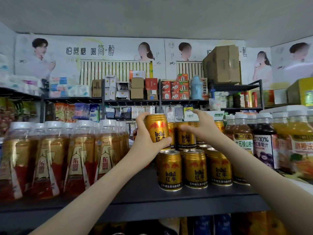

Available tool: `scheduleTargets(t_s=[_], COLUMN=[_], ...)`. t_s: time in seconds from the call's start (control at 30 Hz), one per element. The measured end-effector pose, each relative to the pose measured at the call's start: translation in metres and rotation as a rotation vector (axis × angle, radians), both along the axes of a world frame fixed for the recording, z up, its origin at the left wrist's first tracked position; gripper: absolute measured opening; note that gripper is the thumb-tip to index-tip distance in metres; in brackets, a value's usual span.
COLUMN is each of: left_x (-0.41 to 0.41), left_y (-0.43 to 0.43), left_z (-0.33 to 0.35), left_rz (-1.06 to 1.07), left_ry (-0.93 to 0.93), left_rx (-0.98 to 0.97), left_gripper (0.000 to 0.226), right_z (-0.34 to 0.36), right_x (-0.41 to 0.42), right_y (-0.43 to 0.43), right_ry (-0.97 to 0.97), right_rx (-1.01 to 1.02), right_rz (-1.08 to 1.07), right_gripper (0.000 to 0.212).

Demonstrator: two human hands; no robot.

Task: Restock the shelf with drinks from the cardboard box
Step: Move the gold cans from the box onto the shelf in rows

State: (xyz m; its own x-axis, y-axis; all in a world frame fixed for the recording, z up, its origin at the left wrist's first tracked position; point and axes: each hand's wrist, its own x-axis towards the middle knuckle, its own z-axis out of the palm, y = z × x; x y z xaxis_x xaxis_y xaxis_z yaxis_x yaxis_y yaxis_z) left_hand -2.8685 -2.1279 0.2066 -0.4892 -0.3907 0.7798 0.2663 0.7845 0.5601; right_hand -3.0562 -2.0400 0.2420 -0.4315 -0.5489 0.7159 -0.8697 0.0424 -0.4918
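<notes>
My left hand (145, 138) grips a gold Red Bull can (158, 128), held upright above the front left can of the stack. Gold Red Bull cans (194, 168) stand in rows on the dark shelf (144, 194), with a second layer (186, 138) stacked on top behind. My right hand (201, 128) reaches over that upper layer, fingers spread around a can there; whether it grips one is unclear. The cardboard box of drinks is out of view.
Red-and-gold bottles with white caps (76, 158) fill the shelf's left side. Juice bottles (264, 141) stand at the right. Bare shelf lies between bottles and cans. Back shelves hold boxes (137, 89) and a large carton (223, 65). More drinks sit on the shelf below (203, 224).
</notes>
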Motion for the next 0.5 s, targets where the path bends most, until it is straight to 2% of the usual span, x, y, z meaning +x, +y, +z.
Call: scheduleTargets(t_s=[0.07, 0.1, 0.17, 0.23, 0.4, 0.5], left_x=[-0.011, -0.017, -0.029, -0.044, -0.070, -0.073], left_y=[0.004, 0.007, 0.014, 0.020, 0.025, 0.019], left_z=[0.005, 0.008, 0.014, 0.017, 0.027, 0.028], left_rz=[-0.010, -0.013, -0.013, -0.001, -0.044, -0.013], left_ry=[0.014, 0.013, 0.011, 0.012, -0.139, -0.136], left_rx=[-0.054, -0.086, -0.146, -0.198, -0.178, -0.234], left_gripper=[0.080, 0.081, 0.083, 0.087, 0.096, 0.082], right_z=[0.004, 0.006, 0.006, 0.005, -0.001, -0.005], right_x=[0.018, 0.026, 0.035, 0.034, 0.009, -0.008], right_y=[0.014, 0.021, 0.030, 0.034, 0.044, 0.050], right_ry=[-0.128, -0.199, -0.224, -0.199, -0.317, -0.330], right_rx=[-0.116, -0.102, 0.001, 0.031, -0.035, -0.104], right_rz=[0.258, 0.382, 0.481, 0.445, 0.404, 0.340], right_gripper=[0.059, 0.056, 0.061, 0.066, 0.052, 0.045])
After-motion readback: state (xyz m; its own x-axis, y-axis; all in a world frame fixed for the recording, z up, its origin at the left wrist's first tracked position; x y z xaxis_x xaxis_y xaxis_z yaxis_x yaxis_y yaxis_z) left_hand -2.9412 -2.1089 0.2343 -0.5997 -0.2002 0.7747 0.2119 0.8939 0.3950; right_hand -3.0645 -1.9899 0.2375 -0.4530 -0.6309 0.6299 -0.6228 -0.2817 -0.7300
